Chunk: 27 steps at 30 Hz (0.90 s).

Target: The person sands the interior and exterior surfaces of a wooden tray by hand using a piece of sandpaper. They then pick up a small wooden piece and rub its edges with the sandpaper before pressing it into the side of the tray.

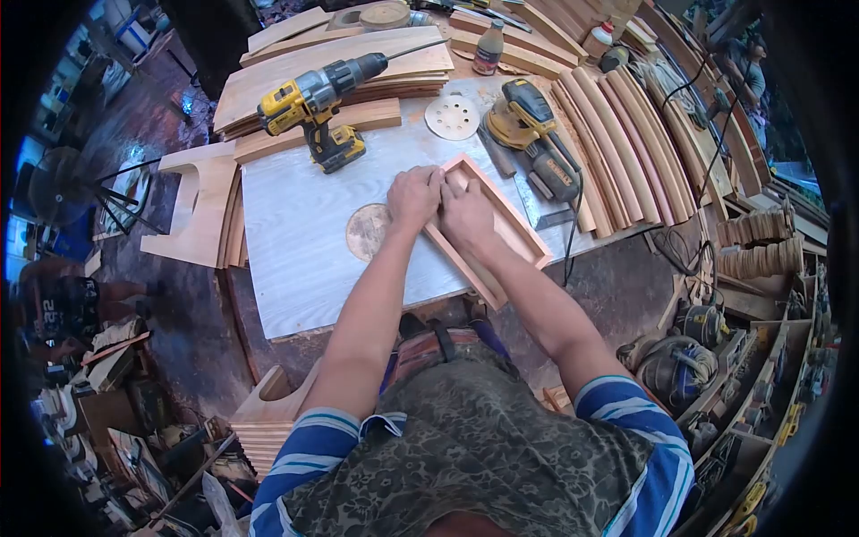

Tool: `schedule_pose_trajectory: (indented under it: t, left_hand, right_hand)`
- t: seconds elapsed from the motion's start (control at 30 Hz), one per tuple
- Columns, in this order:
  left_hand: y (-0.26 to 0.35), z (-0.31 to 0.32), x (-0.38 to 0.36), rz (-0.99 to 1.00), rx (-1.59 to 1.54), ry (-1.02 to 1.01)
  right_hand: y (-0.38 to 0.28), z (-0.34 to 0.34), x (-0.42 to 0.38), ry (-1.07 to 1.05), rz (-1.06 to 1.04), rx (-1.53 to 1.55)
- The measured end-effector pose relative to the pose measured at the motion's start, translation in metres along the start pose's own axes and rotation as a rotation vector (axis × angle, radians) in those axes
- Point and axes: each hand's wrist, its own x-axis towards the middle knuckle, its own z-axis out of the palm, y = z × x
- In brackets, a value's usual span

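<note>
While the left hand (413, 199) and right hand (469, 215) meet at the rectangular wooden frame (506, 208), fingers curled — grip unclear — a cordless drill (309, 97) stands nearby.

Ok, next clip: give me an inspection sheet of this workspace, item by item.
Surface: pale worktop, with a round patch left of the hands.
Job's things: box-like wooden frame on the worktop's near part.
Clutter: yellow-and-black drill, sander, holed disc, bottle, curved wooden strips.
Hands: left hand at the frame's far left corner; right hand reaching over its inside; exact grip unclear.
Cables: dark cord hanging by the sander; more dark cables at right.
Surroundings: fan at left; another person at upper right.
</note>
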Motion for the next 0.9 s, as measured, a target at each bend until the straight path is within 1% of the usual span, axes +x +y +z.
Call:
schedule_pose_trajectory:
  t: [0.07, 0.13, 0.17, 0.23, 0.37, 0.43, 0.57, 0.63, 0.67, 0.73, 0.77, 0.83, 0.87, 0.9]
  left_hand:
    - [-0.003, 0.0, -0.001, -0.01, -0.006, -0.017]
    - [-0.004, 0.003, 0.0, 0.009, -0.006, 0.0]
    - [-0.004, 0.004, 0.0, 0.013, -0.007, -0.002]
    - [-0.006, 0.003, 0.002, 0.027, -0.029, 0.002]
    - [-0.006, 0.003, 0.002, 0.038, -0.036, 0.018]
    - [-0.005, 0.004, 0.0, 0.029, 0.012, 0.017]
    - [-0.005, 0.003, 0.0, 0.02, -0.038, 0.012]
    - [-0.006, 0.007, 0.0, 0.08, -0.048, 0.111]
    - [-0.007, 0.008, 0.0, 0.079, -0.05, 0.11]
    - [-0.006, 0.005, -0.003, 0.048, -0.013, 0.083]
    - [-0.005, 0.003, -0.001, 0.048, -0.013, 0.088]
    - [-0.006, 0.004, 0.002, 0.0, -0.032, -0.003]
    - [-0.007, 0.006, 0.001, 0.005, -0.033, -0.007]
    - [-0.009, 0.009, 0.0, 0.03, -0.027, 0.044]
  right_hand:
    - [-0.002, 0.001, -0.003, 0.018, 0.008, -0.039]
    - [0.014, -0.012, -0.005, -0.041, -0.091, -0.004]
    - [0.017, -0.01, -0.005, -0.04, -0.087, -0.005]
    - [0.022, -0.005, -0.002, 0.092, -0.08, -0.036]
    - [0.017, 0.001, -0.007, 0.136, -0.078, -0.081]
    - [0.014, -0.007, -0.004, 0.041, 0.006, -0.029]
    - [0.002, -0.006, -0.001, 0.005, 0.026, -0.081]
    - [-0.001, -0.027, -0.005, -0.089, 0.0, -0.016]
    - [0.001, -0.024, -0.002, -0.09, 0.001, -0.017]
    - [0.006, -0.015, 0.004, 0.003, 0.042, 0.019]
    - [0.004, -0.01, 0.004, 0.006, 0.038, 0.018]
    - [-0.008, -0.019, -0.001, -0.041, -0.04, -0.079]
    - [-0.003, -0.028, -0.003, -0.088, -0.023, -0.03]
    - [0.002, -0.024, -0.002, -0.089, -0.017, -0.03]
